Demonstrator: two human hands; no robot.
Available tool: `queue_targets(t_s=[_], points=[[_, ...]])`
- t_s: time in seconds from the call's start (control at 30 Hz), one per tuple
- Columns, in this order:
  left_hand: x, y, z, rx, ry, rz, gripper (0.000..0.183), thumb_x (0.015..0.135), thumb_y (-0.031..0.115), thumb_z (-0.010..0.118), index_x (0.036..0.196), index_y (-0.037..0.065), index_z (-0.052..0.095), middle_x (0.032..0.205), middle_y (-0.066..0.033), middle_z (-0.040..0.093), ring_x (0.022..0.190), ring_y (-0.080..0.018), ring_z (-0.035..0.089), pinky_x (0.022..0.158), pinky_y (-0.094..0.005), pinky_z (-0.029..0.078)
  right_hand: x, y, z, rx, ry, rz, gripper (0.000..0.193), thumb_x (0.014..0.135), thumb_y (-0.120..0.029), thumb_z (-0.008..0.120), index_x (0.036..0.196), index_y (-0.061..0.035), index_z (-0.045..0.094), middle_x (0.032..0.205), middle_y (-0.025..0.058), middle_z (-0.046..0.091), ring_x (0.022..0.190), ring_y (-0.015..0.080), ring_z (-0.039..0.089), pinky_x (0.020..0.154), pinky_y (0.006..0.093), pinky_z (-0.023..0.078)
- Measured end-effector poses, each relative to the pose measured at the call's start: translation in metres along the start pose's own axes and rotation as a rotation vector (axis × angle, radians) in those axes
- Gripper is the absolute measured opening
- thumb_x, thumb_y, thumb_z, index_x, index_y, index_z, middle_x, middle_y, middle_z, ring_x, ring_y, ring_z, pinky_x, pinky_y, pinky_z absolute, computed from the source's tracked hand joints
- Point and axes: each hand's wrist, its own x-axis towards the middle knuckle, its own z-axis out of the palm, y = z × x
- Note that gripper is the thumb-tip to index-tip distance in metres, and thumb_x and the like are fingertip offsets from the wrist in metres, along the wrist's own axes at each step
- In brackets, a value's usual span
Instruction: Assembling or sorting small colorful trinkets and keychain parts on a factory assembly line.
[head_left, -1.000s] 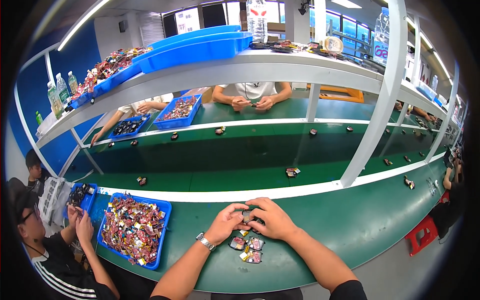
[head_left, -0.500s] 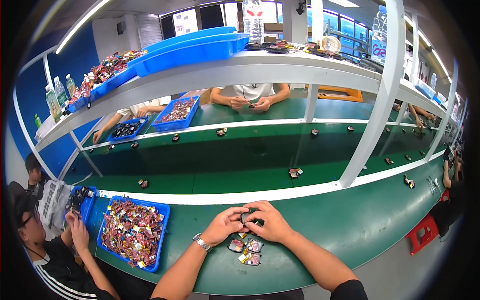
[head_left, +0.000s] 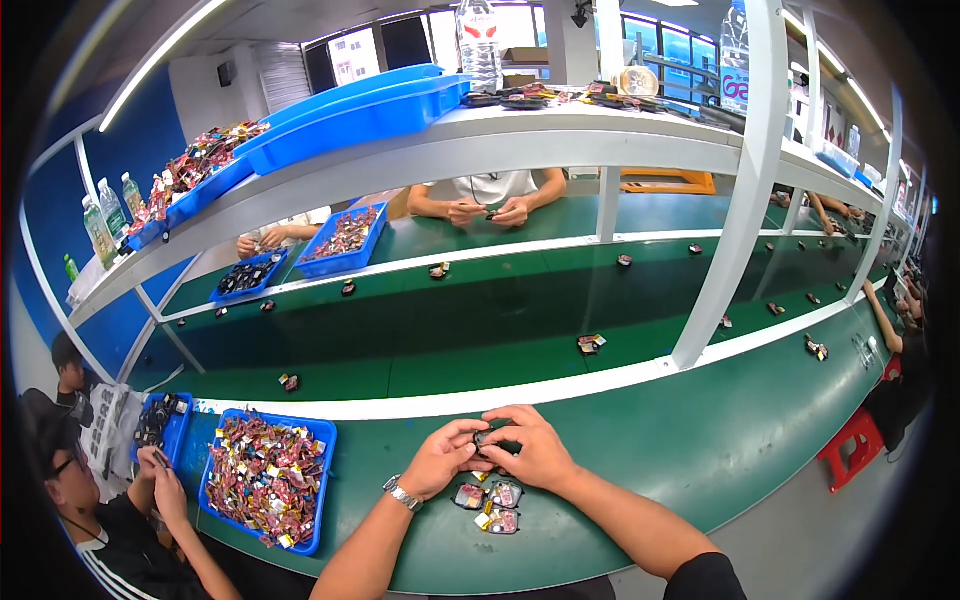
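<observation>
My left hand, with a metal-banded watch on its wrist, and my right hand meet above the green work table. Between their fingertips they grip a small black plastic casing, mostly hidden by the fingers. Just below my hands lie several small assemblies, each a dark casing with a red board and white or yellow parts; one casing is at the left, another casing at the right. A third casing sits nearest me, with a yellow-and-white piece at its side.
A blue tray heaped with red boards stands left of my hands. Beyond it, a co-worker handles something small beside a tray of black parts. Past a white rail, a green conveyor belt bears scattered assemblies. A white shelf spans overhead.
My hands keep hold of the black casing with slightly shifted fingers. Across the belt, a person at the left has drawn their hands together. At the far right, an arm now stretches over the table.
</observation>
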Motion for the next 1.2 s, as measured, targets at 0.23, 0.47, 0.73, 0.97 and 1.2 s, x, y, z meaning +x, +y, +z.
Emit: queue_targets(t_s=[0.23, 0.47, 0.73, 0.97, 1.2], points=[[0.001, -0.003, -0.003, 0.015, 0.009, 0.002, 0.032, 0.098, 0.008, 0.052, 0.130, 0.003, 0.048, 0.116, -0.0134, 0.061, 0.106, -0.0231, 0.063, 0.092, -0.0378, 0.056, -0.002, -0.002, 0.005, 0.020, 0.031, 0.004, 0.011, 0.080, -0.014, 0.073, 0.089, -0.0086, 0.073, 0.117, 0.0054, 0.064, 0.112, 0.0259, 0.056, 0.091, 0.0361, 0.049], [-0.001, 0.000, 0.002, -0.017, 0.016, 0.008, 0.032, 0.098, 0.009, 0.053, 0.130, 0.002, 0.048, 0.117, -0.0136, 0.060, 0.107, -0.0231, 0.063, 0.093, -0.0375, 0.056, -0.002, 0.000, 0.006, -0.022, 0.044, -0.019, 0.015, 0.078, -0.011, 0.074, 0.093, -0.0087, 0.074, 0.119, 0.0063, 0.063, 0.110, 0.0255, 0.057, 0.086, 0.0353, 0.052], [0.001, -0.005, -0.003, 0.013, 0.030, 0.050, 0.032, 0.098, 0.011, 0.055, 0.128, 0.001, 0.048, 0.124, -0.0163, 0.059, 0.110, -0.0237, 0.062, 0.093, -0.0370, 0.056, 0.001, -0.009, 0.007, 0.021, 0.032, -0.024, 0.018, 0.078, -0.007, 0.072, 0.096, -0.0090, 0.074, 0.122, 0.0073, 0.062, 0.115, 0.0273, 0.054, 0.089, 0.0367, 0.051], [0.000, -0.008, -0.002, -0.051, 0.015, 0.048, 0.032, 0.098, 0.010, 0.054, 0.129, 0.003, 0.047, 0.131, -0.0185, 0.054, 0.116, -0.0260, 0.059, 0.099, -0.0410, 0.052, -0.002, -0.012, 0.004, -0.049, 0.082, -0.040, 0.017, 0.077, -0.007, 0.072, 0.094, -0.0091, 0.074, 0.124, 0.0079, 0.061, 0.118, 0.0293, 0.052, 0.095, 0.0379, 0.049], [0.000, -0.009, -0.002, -0.125, 0.000, 0.047, 0.031, 0.098, 0.011, 0.054, 0.128, 0.002, 0.048, 0.131, -0.0182, 0.055, 0.116, -0.0259, 0.059, 0.097, -0.0418, 0.053, -0.002, -0.010, 0.004, -0.019, 0.100, -0.053, 0.016, 0.077, -0.005, 0.069, 0.092, -0.0081, 0.072, 0.122, 0.0076, 0.061, 0.117, 0.0300, 0.053, 0.093, 0.0372, 0.051]])
